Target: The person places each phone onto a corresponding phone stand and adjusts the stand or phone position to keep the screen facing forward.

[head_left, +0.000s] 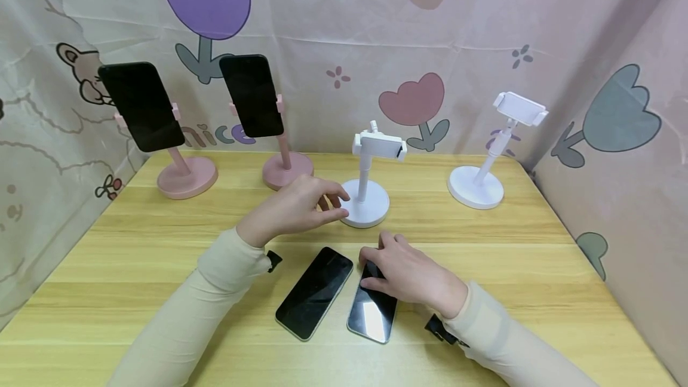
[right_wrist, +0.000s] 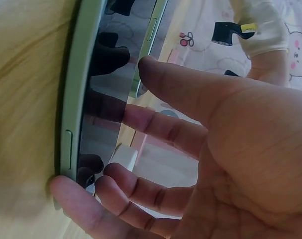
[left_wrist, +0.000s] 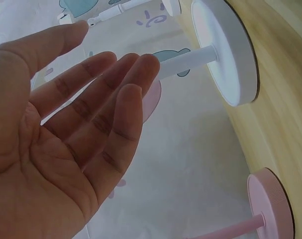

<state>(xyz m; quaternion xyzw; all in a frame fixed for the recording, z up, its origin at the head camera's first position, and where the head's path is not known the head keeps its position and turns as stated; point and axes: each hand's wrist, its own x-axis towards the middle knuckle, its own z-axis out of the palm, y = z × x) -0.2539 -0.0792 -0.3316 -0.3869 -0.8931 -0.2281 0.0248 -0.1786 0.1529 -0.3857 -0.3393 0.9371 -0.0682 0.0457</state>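
A fabric backdrop (head_left: pixel 322 11) printed with tulips carries lettering (head_left: pixel 217 134) that reads "nice", low behind the pink stands. Before it spreads one wood-grain table (head_left: pixel 484 243).

Four round-based phone stands stand along its far side: two pink, at the far left (head_left: pixel 187 178) and just right of that (head_left: pixel 288 171), and two white, at the centre (head_left: pixel 365 202) and the right (head_left: pixel 475 187).

Two hands reach in from cream sleeves. The left hand (head_left: pixel 301 208) holds nothing, its thumb and loosely bent fingers apart beside the central white stand's base. The right hand (head_left: pixel 411 270) arches over a phone, thumb lifted off the glass and apart from the fingers, one fingertip at the phone's edge.

Four smartphones are in view: two tilted upright in the pink stands (head_left: pixel 141 106) (head_left: pixel 251 95), and two flat near the person, the left one (head_left: pixel 314 293) uncovered and the right one (head_left: pixel 372 315), green-edged, beneath the right hand.
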